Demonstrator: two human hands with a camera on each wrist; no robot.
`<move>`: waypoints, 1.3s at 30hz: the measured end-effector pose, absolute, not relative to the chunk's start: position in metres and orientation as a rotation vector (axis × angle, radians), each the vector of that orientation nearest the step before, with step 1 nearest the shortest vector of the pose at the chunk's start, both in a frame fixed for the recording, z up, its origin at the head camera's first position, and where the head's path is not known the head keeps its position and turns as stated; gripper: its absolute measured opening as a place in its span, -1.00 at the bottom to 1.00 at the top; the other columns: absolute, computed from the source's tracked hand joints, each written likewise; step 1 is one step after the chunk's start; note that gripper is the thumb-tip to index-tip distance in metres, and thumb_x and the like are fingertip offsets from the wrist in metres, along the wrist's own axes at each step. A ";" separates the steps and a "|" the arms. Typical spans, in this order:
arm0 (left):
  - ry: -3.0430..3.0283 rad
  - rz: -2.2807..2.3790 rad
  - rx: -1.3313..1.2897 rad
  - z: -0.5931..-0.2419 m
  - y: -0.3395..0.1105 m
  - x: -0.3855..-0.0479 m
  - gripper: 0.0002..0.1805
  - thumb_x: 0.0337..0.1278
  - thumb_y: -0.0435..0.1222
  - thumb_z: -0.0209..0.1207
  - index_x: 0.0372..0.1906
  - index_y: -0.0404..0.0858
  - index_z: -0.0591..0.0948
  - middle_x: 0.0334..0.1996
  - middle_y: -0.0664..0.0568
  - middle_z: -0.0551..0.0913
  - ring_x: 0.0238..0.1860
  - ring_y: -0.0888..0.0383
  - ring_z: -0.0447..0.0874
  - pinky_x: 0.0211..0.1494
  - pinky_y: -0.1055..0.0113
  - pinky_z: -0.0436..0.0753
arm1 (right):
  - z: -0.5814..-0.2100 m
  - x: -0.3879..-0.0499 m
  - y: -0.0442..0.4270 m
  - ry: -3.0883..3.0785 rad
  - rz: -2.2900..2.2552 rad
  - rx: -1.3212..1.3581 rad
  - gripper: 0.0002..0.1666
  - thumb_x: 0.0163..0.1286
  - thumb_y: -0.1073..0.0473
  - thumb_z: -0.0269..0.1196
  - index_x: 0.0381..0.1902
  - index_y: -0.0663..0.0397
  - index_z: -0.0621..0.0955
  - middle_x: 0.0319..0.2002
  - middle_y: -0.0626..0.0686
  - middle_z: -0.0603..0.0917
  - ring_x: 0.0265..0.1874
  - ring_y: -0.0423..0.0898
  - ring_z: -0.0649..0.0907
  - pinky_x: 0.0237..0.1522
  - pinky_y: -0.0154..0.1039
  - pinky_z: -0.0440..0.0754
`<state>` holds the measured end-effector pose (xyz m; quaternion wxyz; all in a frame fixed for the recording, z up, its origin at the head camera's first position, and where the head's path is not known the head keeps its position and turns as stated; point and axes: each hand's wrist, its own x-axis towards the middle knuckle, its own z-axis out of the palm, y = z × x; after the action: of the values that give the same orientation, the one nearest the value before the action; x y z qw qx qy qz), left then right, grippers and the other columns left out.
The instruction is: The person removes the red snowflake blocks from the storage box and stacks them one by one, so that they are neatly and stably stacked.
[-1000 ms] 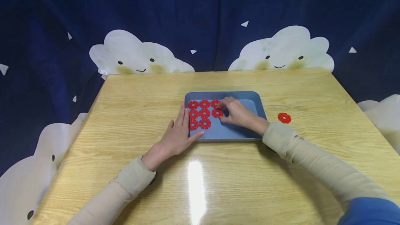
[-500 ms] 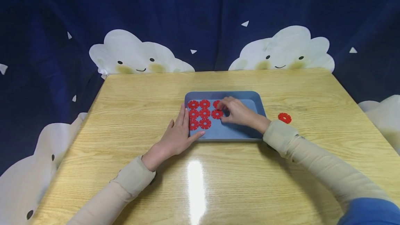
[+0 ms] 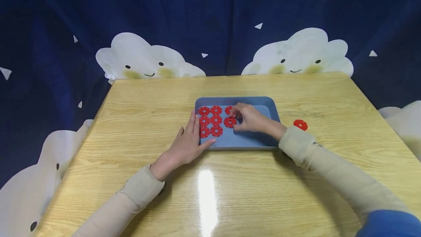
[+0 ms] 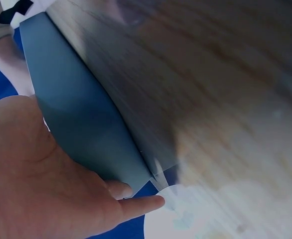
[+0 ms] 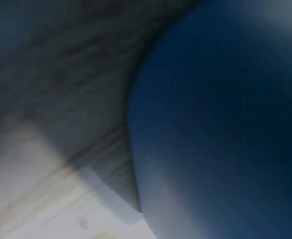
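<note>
A blue-grey tray (image 3: 250, 142) holds several red notched flower-shaped building discs. Most lie flat in touching rows at its left side, such as this disc (image 3: 216, 120). My left hand (image 3: 185, 145) rests against the tray's left end with fingers straight and the thumb reaching over the front rim. In the left wrist view, that hand (image 4: 51, 174) lies along the tray's outer wall (image 4: 86, 109). Inside the tray, my right hand (image 3: 251, 119) has curled fingers and pinches one red disc (image 3: 230, 122). Behind it, another disc (image 3: 228, 110) is partly hidden by the fingers.
A single red disc (image 3: 300, 124) lies on the wooden table (image 3: 148, 101), right of the tray and near the right sleeve. Behind the table hangs a dark blue curtain (image 3: 223, 17) with cloud shapes. The right wrist view shows mostly the blurred tray wall (image 5: 211, 124).
The pinched disc has shifted slightly toward me, away from the disc behind it. That rear disc has moved a little right. My left hand stays in place.
</note>
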<state>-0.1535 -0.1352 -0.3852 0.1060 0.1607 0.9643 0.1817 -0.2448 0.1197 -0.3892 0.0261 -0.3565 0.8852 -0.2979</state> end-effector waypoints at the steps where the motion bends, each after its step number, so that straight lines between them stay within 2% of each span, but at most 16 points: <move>1: 2.840 0.536 0.473 -0.385 -0.135 -0.154 0.13 0.29 0.32 -0.09 0.52 -0.43 -0.24 0.54 -0.17 -0.49 0.54 -0.06 -0.24 0.43 -0.20 0.08 | -0.389 -0.245 0.122 2.729 -0.956 -1.096 -0.59 -0.04 0.30 0.49 -0.20 0.31 0.62 -0.27 0.11 0.64 -0.31 -0.02 0.61 -0.19 -0.13 0.62; 8: 2.842 0.539 0.469 -0.384 -0.134 -0.153 0.13 0.28 0.30 -0.05 0.53 -0.43 -0.22 0.54 -0.16 -0.48 0.54 -0.06 -0.28 0.44 -0.19 0.06 | -0.372 -0.235 0.147 2.765 -1.072 -1.018 -0.59 -0.02 0.33 0.49 -0.17 0.26 0.62 -0.25 0.08 0.66 -0.31 -0.04 0.63 -0.19 -0.09 0.63; 14: 2.847 0.540 0.485 -0.385 -0.133 -0.152 0.13 0.28 0.30 -0.04 0.52 -0.44 -0.21 0.54 -0.17 -0.47 0.55 -0.07 -0.29 0.43 -0.20 0.07 | -0.355 -0.225 0.191 2.856 -1.106 -0.920 -0.58 0.00 0.40 0.47 -0.13 0.27 0.62 -0.22 0.09 0.66 -0.31 0.00 0.63 -0.21 -0.08 0.62; 20: 2.843 0.558 0.486 -0.385 -0.134 -0.153 0.12 0.29 0.28 -0.04 0.52 -0.44 -0.22 0.54 -0.16 -0.49 0.54 -0.07 -0.27 0.43 -0.20 0.07 | -0.345 -0.209 0.246 3.006 -1.056 -0.769 -0.58 0.05 0.39 0.45 -0.09 0.29 0.62 -0.22 0.12 0.68 -0.30 0.01 0.63 -0.22 -0.32 0.57; 29: 2.853 0.558 0.492 -0.385 -0.135 -0.153 0.13 0.27 0.28 -0.02 0.52 -0.45 -0.19 0.55 -0.19 -0.43 0.55 -0.08 -0.28 0.42 -0.21 0.09 | -0.369 -0.195 0.309 3.073 -0.928 -0.586 -0.58 0.04 0.37 0.47 -0.11 0.35 0.62 -0.24 0.20 0.66 -0.34 0.02 0.60 -0.36 -0.51 0.48; 39: 2.855 0.549 0.485 -0.385 -0.134 -0.153 0.13 0.27 0.28 -0.02 0.53 -0.44 -0.20 0.55 -0.18 -0.44 0.54 -0.08 -0.27 0.42 -0.21 0.08 | -0.390 -0.193 0.324 3.073 -0.891 -0.563 -0.54 -0.03 0.37 0.53 -0.14 0.38 0.62 -0.29 0.18 0.69 -0.38 0.01 0.61 -0.39 -0.50 0.49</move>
<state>-0.1530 -0.1342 -0.3848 0.0969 0.1639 0.9641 0.1853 -0.1926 0.3244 -0.3902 -0.0536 -0.1730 0.9446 -0.2738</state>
